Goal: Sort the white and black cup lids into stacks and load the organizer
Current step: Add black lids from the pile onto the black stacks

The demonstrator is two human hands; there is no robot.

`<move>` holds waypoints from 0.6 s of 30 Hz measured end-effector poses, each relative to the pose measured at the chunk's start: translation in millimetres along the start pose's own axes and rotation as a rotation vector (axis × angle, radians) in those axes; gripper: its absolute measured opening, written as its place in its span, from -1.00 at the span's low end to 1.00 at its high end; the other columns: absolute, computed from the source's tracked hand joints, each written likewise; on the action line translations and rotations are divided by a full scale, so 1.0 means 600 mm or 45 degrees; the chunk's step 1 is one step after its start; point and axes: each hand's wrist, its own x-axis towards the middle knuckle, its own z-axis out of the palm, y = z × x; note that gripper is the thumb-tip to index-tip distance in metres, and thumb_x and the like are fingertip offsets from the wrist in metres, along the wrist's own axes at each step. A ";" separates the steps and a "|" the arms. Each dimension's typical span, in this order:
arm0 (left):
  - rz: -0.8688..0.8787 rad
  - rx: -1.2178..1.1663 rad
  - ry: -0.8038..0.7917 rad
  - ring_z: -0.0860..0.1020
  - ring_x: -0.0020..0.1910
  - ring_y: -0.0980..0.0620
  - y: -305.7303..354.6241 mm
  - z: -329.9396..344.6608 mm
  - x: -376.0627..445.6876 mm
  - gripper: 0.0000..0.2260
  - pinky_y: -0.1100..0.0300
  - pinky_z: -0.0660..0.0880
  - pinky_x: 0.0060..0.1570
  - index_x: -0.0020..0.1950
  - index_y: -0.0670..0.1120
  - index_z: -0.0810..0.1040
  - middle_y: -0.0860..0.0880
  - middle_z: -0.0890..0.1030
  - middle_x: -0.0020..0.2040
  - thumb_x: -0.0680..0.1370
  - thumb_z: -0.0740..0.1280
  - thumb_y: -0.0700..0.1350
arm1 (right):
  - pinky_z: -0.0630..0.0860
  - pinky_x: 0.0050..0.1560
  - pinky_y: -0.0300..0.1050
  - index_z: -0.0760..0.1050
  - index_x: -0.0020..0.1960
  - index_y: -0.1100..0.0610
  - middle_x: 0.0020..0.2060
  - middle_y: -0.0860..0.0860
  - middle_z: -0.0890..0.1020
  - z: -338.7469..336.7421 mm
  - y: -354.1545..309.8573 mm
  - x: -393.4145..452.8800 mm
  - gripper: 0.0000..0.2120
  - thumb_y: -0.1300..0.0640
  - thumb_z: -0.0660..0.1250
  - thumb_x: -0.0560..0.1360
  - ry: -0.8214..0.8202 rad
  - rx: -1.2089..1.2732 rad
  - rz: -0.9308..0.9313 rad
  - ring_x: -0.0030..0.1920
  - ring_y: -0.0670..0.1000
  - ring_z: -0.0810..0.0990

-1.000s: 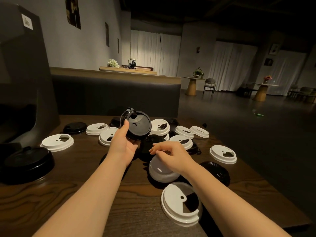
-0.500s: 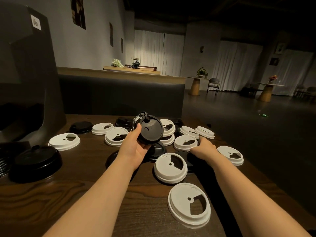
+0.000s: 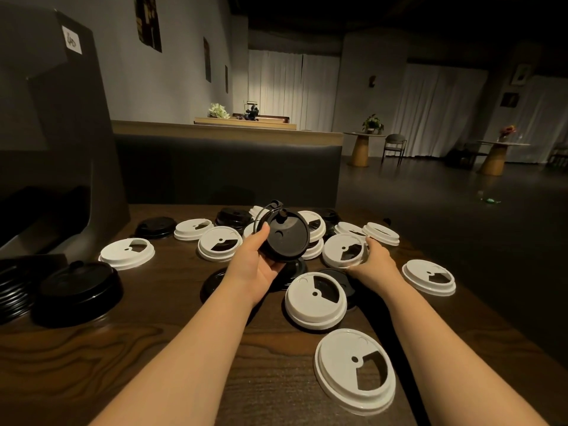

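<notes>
My left hand (image 3: 256,262) holds a black lid (image 3: 284,235) tilted up above the table's middle, with more black rims stacked behind it. My right hand (image 3: 375,262) grips a white lid (image 3: 344,251) by its right rim, tilted off the table. Several white lids lie scattered, among them a white lid near me (image 3: 353,371) and a white lid in front of my hands (image 3: 315,300) lying on black ones. A black lid stack (image 3: 78,291) stands at the left. The dark organizer (image 3: 58,142) rises at the far left.
The wooden table (image 3: 172,348) drops off along its right edge to a dark floor. A black padded bench back (image 3: 227,167) runs behind the table. More black lids (image 3: 155,226) and white lids (image 3: 126,253) lie toward the organizer.
My right hand let go of the white lid in front of me, reached forward and right, and took hold of another white lid. The left hand kept the black lid raised.
</notes>
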 end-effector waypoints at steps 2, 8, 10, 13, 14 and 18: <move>-0.003 -0.003 0.000 0.54 0.15 -0.15 0.000 0.000 0.001 -0.79 -0.01 0.47 0.19 0.20 -0.11 0.49 -0.18 0.58 0.16 0.60 0.24 -0.08 | 0.41 0.29 0.19 0.18 0.48 0.03 0.39 0.13 0.38 -0.002 0.005 0.002 -0.20 0.05 0.51 0.36 0.026 0.061 -0.032 0.35 0.19 0.38; 0.002 -0.016 -0.004 0.54 0.15 -0.15 -0.001 -0.001 0.002 -0.80 -0.02 0.47 0.20 0.19 -0.11 0.50 -0.17 0.58 0.16 0.60 0.23 -0.09 | 0.50 0.21 0.01 0.02 0.55 -0.05 0.48 0.06 0.27 -0.002 0.007 -0.007 -0.23 0.41 0.22 0.48 -0.036 0.071 -0.277 0.36 0.11 0.40; 0.002 -0.020 -0.007 0.54 0.16 -0.15 -0.001 -0.001 0.001 -0.81 -0.04 0.46 0.23 0.18 -0.11 0.50 -0.18 0.58 0.16 0.60 0.23 -0.09 | 0.37 0.31 0.01 -0.09 0.56 -0.03 0.49 0.05 0.24 -0.001 0.005 -0.010 -0.22 0.35 0.23 0.52 -0.121 -0.016 -0.303 0.41 0.10 0.34; 0.007 -0.026 -0.008 0.53 0.17 -0.16 0.000 -0.002 0.002 -0.82 -0.06 0.44 0.26 0.15 -0.11 0.51 -0.18 0.58 0.15 0.61 0.23 -0.09 | 0.43 0.21 -0.06 -0.17 0.56 -0.01 0.46 0.08 0.31 -0.004 0.004 -0.012 -0.21 0.19 0.29 0.55 -0.148 -0.133 -0.266 0.31 0.09 0.45; 0.011 -0.027 -0.007 0.54 0.17 -0.16 0.000 -0.001 0.002 -0.83 -0.05 0.44 0.25 0.14 -0.11 0.51 -0.17 0.59 0.14 0.61 0.22 -0.09 | 0.45 0.20 -0.05 -0.14 0.56 -0.01 0.41 0.09 0.38 -0.005 0.005 -0.011 -0.20 0.13 0.32 0.54 -0.113 -0.145 -0.262 0.26 0.08 0.49; 0.015 -0.039 0.001 0.54 0.16 -0.15 0.000 -0.001 0.001 -0.85 -0.03 0.47 0.20 0.11 -0.10 0.52 -0.17 0.59 0.13 0.61 0.22 -0.10 | 0.49 0.23 0.13 0.01 0.54 -0.05 0.24 0.13 0.51 -0.008 0.014 -0.007 -0.07 -0.07 0.50 0.36 0.063 -0.049 -0.235 0.21 0.11 0.49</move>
